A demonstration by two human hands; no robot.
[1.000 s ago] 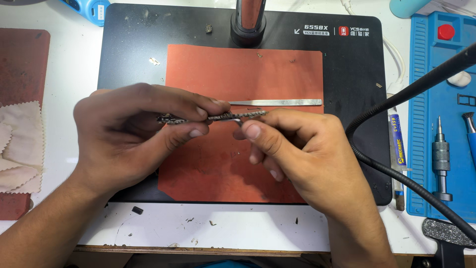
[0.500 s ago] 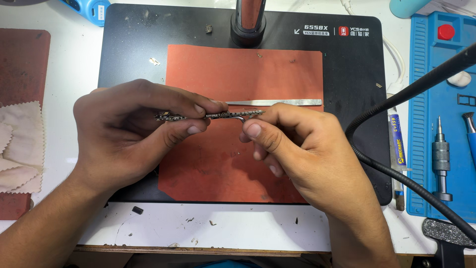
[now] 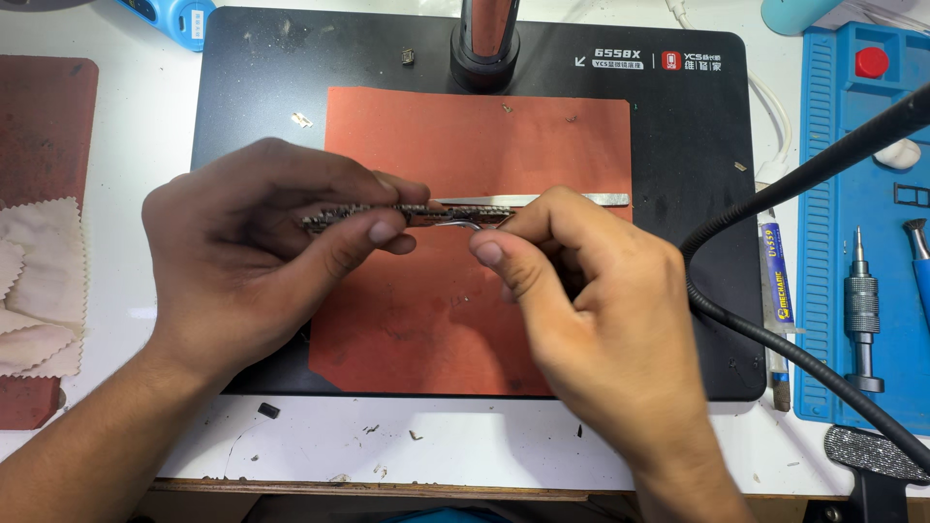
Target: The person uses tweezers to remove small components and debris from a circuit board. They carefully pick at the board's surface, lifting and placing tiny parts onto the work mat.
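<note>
Over the red mat [image 3: 436,320] on the desk [image 3: 145,126], the left hand [image 3: 252,252] pinches a thin patterned strip [image 3: 358,216] level between thumb and fingers. The right hand [image 3: 591,310] grips curved tweezers [image 3: 460,224], their tip touching the strip's right end.

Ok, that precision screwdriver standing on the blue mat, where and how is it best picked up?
Probably by the knurled metal barrel of the precision screwdriver, pinched from above between thumb and forefinger. It stands upright on the blue mat with its narrow tip pointing up, so the ridged middle gives the surest hold. Coming from the left looks awkward, since the black flexible hose runs close by on that side.
</note>
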